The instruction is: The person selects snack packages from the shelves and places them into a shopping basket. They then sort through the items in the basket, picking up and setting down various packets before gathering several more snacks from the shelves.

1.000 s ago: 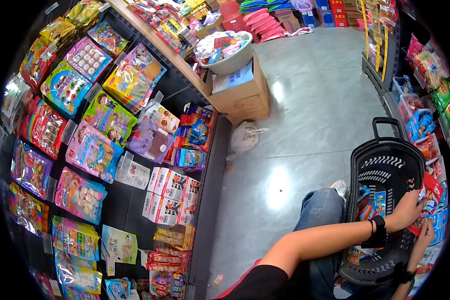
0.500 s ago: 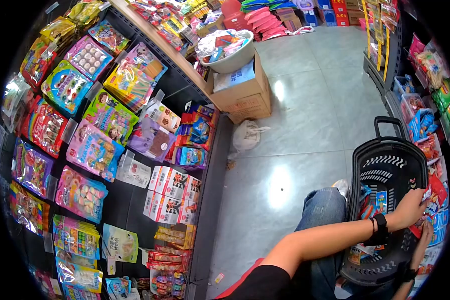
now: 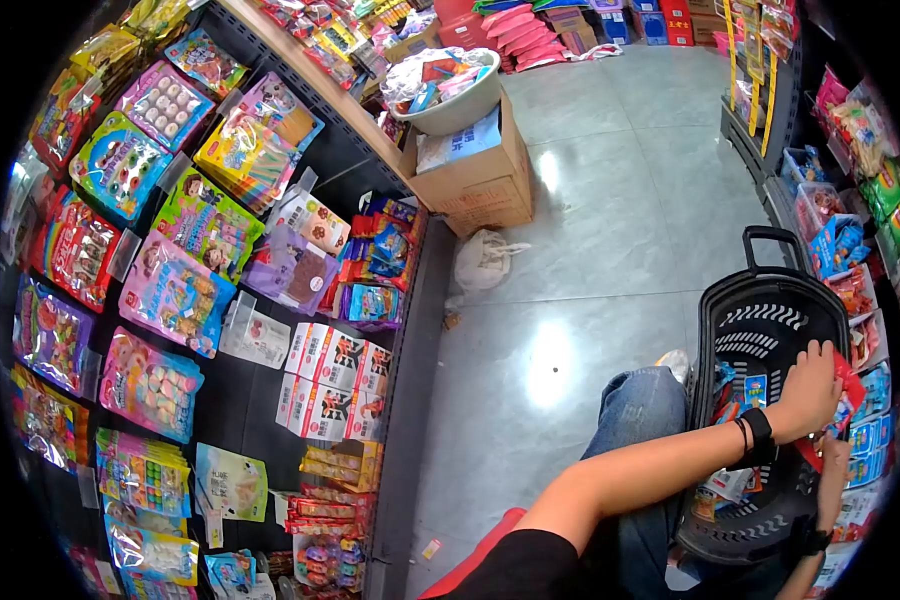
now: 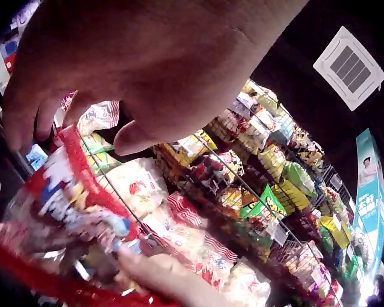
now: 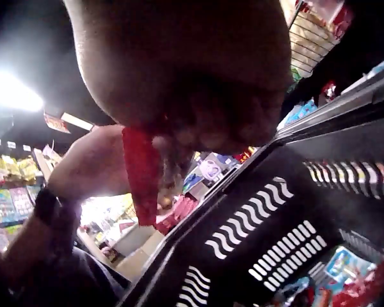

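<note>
Where the left hand (image 3: 810, 393) pinched a second ago, it now spreads over the red bag (image 4: 70, 192), which the right hand (image 3: 832, 470) pinches beside it, black basket (image 3: 816, 302) below, so the right apparently holds alone.

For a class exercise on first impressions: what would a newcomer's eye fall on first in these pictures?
Probably the brightly coloured snack packets crowding the left of the head view. Next, the black shopping basket at lower right, with a red snack packet held in the right hand near its right edge. Further back, a pale tub heaped with goods sits above a cardboard box.
</note>
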The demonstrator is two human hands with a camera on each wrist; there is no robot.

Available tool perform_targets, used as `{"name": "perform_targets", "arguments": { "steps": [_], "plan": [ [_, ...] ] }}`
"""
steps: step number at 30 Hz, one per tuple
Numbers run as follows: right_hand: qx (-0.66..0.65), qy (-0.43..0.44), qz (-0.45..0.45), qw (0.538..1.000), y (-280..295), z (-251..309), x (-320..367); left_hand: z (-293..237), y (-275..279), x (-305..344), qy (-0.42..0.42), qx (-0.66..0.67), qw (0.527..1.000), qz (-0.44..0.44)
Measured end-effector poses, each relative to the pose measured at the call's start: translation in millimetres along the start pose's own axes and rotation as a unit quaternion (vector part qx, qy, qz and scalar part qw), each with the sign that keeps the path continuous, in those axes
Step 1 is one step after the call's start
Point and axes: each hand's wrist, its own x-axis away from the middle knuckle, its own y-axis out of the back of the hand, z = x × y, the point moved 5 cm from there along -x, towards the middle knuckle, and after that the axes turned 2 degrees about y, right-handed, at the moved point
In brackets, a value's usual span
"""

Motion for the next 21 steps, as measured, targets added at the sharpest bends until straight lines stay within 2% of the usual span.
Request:
{"name": "perform_targets", "arguments": {
  "steps": [1,4,5,6,7,8,9,10,11,12,13,14,15,16,18,21],
  "plan": [
    [0.024,-0.007,0.014,1.0,-4.6,5.7,-0.9,-1.3,4.4,0.9,0.004,-0.02,1.0,-0.002],
    [0.103,-0.07,0.208,0.97,-40.2,34.1,0.8,-1.0,-1.5,1.6,0.01,-0.081,0.997,-0.014],
    [0.295,-0.01,0.21,0.932,-43.2,38.1,4.3,-1.3,-5.3,1.2,0.004,-0.094,0.995,-0.011],
    [0.175,-0.036,0.244,0.953,-54.0,51.7,11.0,-0.6,-10.7,0.8,-0.001,-0.108,0.994,-0.007],
    [0.188,-0.005,0.212,0.959,-58.6,50.7,14.6,-1.9,-15.5,1.7,-0.021,-0.125,0.992,-0.026],
    [0.199,0.026,0.179,0.963,-65.1,45.3,23.5,-1.8,-25.0,1.4,-0.026,-0.154,0.988,0.008],
    [0.291,0.056,0.173,0.939,-70.3,31.1,25.1,-6.4,-28.7,0.4,-0.03,-0.184,0.982,0.04],
    [0.318,0.14,0.13,0.929,-75.8,3.3,27.0,-9.8,-31.1,-1.3,-0.032,-0.216,0.973,0.071],
    [0.3,0.137,0.11,0.938,-77.7,-4.4,29.8,-11.6,-43.2,-3.5,-0.053,-0.25,0.962,0.099],
    [0.271,0.113,0.125,0.948,-84.0,-18.6,29.5,-8.9,-55.6,-6.3,-0.064,-0.284,0.948,0.125],
    [0.241,0.089,0.139,0.956,-89.9,-32.8,29.3,-11.0,-61.3,-6.6,-0.134,-0.319,0.923,0.171],
    [0.25,0.118,0.228,0.934,-95.4,-20.2,29.7,-10.4,-68.0,-4.5,-0.2,-0.344,0.891,0.217],
    [0.249,0.146,0.315,0.904,-101.0,-2.6,31.8,-4.0,-74.4,-4.8,-0.233,-0.344,0.886,0.206],
    [0.104,0.032,0.33,0.938,-108.9,-7.0,37.6,0.9,-82.6,-6.6,-0.274,-0.346,0.875,0.197],
    [0.166,0.042,0.309,0.936,-111.1,-25.6,38.7,4.8,-84.8,-10.9,-0.311,-0.36,0.862,0.178],
    [0.236,0.062,0.3,0.922,-113.0,-53.5,31.6,21.0,-75.6,-13.1,-0.278,-0.391,0.859,0.178]
  ]
}}
